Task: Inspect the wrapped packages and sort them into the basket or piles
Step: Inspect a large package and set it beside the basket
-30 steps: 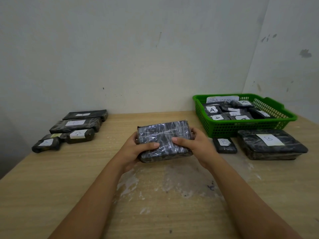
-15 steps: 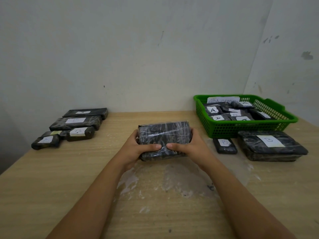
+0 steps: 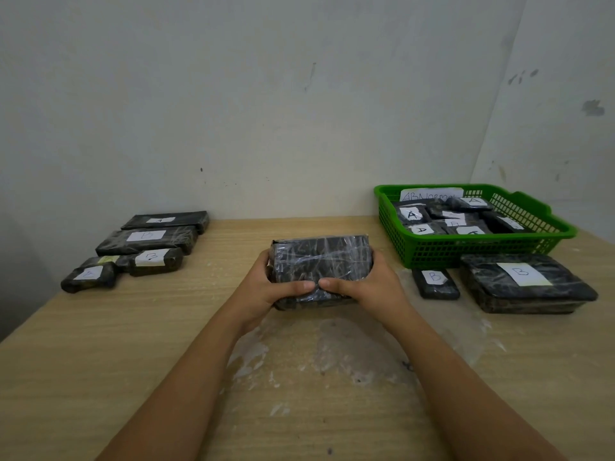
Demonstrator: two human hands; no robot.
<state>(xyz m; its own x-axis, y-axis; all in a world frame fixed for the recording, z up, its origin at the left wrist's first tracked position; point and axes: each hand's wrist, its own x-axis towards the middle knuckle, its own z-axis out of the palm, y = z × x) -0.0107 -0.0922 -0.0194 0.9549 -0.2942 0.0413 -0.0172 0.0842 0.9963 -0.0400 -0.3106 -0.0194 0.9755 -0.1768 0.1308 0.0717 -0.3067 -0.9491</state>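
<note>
Both hands, left hand (image 3: 266, 287) and right hand (image 3: 369, 287), grip one unlabelled-side package (image 3: 319, 261) at desk (image 3: 100, 361) centre. Sorted packages already occupy the basket (image 3: 479, 251) at 2 o'clock and the pile (image 3: 146, 247) at 10 o'clock. This package remains unsorted.

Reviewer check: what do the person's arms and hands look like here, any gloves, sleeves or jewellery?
Both forearms are bare as far as the frame shows, with no sleeves in view. The left hand and right hand wear no gloves; no rings, watch or bands are visible.

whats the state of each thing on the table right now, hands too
held package: gripped by both hands, no label showing
left hand: curled round its left end
right hand: curled round its right end
green basket: holds labelled packages
large B package: lying flat, label up
</note>
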